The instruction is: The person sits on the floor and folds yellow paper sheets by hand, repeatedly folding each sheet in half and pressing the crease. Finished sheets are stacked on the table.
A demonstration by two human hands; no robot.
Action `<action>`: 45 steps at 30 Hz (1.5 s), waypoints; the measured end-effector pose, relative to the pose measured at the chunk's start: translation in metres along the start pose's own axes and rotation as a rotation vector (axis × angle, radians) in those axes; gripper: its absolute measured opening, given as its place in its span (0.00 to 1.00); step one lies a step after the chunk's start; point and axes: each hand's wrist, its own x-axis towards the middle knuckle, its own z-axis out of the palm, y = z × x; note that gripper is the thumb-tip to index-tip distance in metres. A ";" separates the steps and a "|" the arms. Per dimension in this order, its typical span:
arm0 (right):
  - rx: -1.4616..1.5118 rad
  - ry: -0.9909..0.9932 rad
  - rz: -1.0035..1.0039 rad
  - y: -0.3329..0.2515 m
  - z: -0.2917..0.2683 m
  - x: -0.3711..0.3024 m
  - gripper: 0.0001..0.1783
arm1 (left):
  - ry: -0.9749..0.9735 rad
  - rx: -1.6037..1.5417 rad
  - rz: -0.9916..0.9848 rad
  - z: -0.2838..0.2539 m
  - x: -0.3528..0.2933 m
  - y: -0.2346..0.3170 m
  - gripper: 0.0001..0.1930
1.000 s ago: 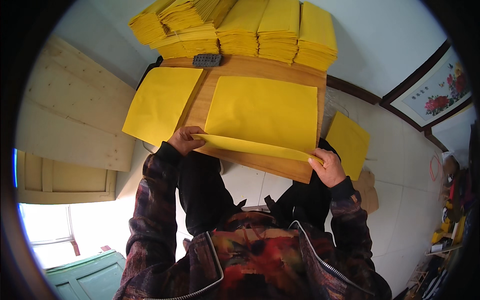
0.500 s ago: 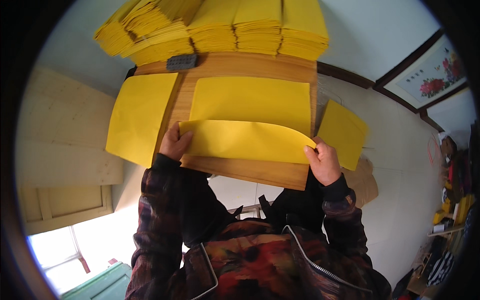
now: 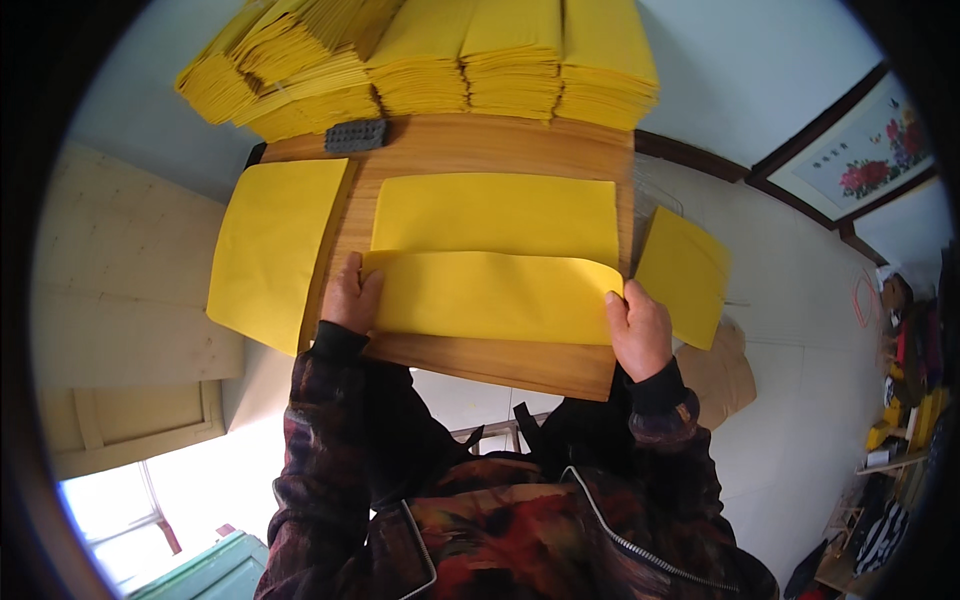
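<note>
Below my head camera, a brown wood-grained tabletop [image 3: 500, 140] spreads out under the work. Along its far side stands a row of tall yellow stacks of thin layers [image 3: 420, 50]. Nearer, in the middle of the tabletop, lies a large rectangular yellow sheet [image 3: 490, 300], its near part turned up and over, so that a broad flap covers much of it. To its left rests a low yellow pile with a smooth top [image 3: 280, 250]; off the right side I see a rectangular yellow panel [image 3: 685, 275], though what bears it I cannot tell.

The left hand [image 3: 350, 298] is closed on the flap's left end, its fingertips partly hidden; the right hand [image 3: 643, 332] pinches the right corner, thumb in front. That corner curves a little, so I would level both grips and draw the flap taut between them. For a square fold, I judge it best to match its side edges to the layer beneath, then press the crease from the middle outward. Smallest, a dark gray block with a bumpy top [image 3: 356, 135] sits near the far stacks, well apart from both hands.
</note>
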 end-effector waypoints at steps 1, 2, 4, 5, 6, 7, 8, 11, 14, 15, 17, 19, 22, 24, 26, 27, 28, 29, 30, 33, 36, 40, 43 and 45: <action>-0.009 0.000 0.003 0.000 0.000 0.000 0.10 | -0.012 0.002 -0.027 0.000 0.001 0.000 0.13; -0.019 0.004 0.005 0.000 0.001 0.001 0.10 | -0.024 0.005 -0.054 -0.001 0.001 0.000 0.13; -0.052 -0.010 0.034 -0.001 0.002 0.003 0.11 | -0.001 -0.054 -0.065 0.001 0.002 0.000 0.14; -0.082 -0.013 0.041 -0.001 0.002 0.004 0.11 | -0.025 -0.038 -0.096 0.001 0.003 -0.001 0.14; -0.117 -0.010 0.043 -0.002 0.003 0.005 0.11 | -0.054 -0.014 -0.143 0.001 0.004 -0.002 0.14; -0.124 -0.009 0.042 -0.003 0.003 0.006 0.11 | -0.033 -0.036 -0.161 0.004 0.003 -0.002 0.15; -0.136 -0.003 0.036 -0.004 0.003 0.006 0.12 | -0.019 -0.080 -0.168 0.005 0.003 -0.002 0.15; -0.166 -0.020 0.055 -0.006 0.003 0.009 0.13 | 0.037 -0.054 -0.177 0.008 0.003 0.001 0.14; -0.189 -0.037 0.063 -0.006 0.003 0.010 0.13 | 0.060 -0.048 -0.235 0.011 0.002 0.005 0.13; -0.195 -0.037 0.063 -0.006 0.003 0.011 0.13 | 0.055 -0.039 -0.264 0.011 0.002 0.006 0.13; -0.211 -0.038 0.054 -0.006 0.003 0.012 0.13 | 0.067 -0.032 -0.287 0.011 0.001 0.008 0.13; -0.237 -0.031 0.036 -0.006 0.003 0.012 0.12 | 0.101 -0.035 -0.275 0.012 0.000 0.009 0.12; -0.279 -0.041 0.047 -0.008 0.004 0.011 0.11 | 0.108 -0.039 -0.294 0.013 0.000 0.009 0.11; -0.237 -0.012 0.020 -0.009 0.005 0.009 0.11 | 0.168 0.028 -0.274 0.014 -0.001 0.007 0.12; -0.217 -0.003 0.019 -0.009 0.004 0.007 0.11 | 0.196 0.033 -0.232 0.017 -0.005 0.005 0.11; -0.212 -0.011 0.029 -0.008 0.005 0.008 0.11 | 0.190 0.045 -0.214 0.017 -0.004 0.002 0.10; -0.211 -0.011 0.047 -0.007 0.006 0.009 0.11 | 0.182 0.054 -0.192 0.017 -0.002 -0.001 0.10; -0.221 -0.001 0.032 -0.006 0.007 0.010 0.11 | 0.209 0.026 -0.154 0.018 -0.002 -0.002 0.10; -0.241 0.005 0.036 -0.006 0.008 0.011 0.10 | 0.236 0.016 -0.129 0.020 -0.003 -0.003 0.10; -0.286 -0.010 0.072 -0.007 0.009 0.013 0.13 | 0.258 -0.041 -0.112 0.023 -0.005 -0.002 0.09; -0.300 -0.020 0.108 -0.009 0.009 0.016 0.14 | 0.211 -0.105 -0.164 0.022 -0.007 -0.001 0.11; -0.323 -0.046 0.134 -0.010 0.009 0.018 0.14 | 0.210 -0.129 -0.145 0.023 -0.007 -0.001 0.14; -0.326 -0.028 0.138 -0.009 0.010 0.018 0.14 | 0.206 -0.158 -0.148 0.023 -0.008 -0.001 0.15; -0.283 -0.023 0.160 -0.008 0.012 0.018 0.13 | 0.194 -0.164 -0.155 0.023 -0.008 0.000 0.16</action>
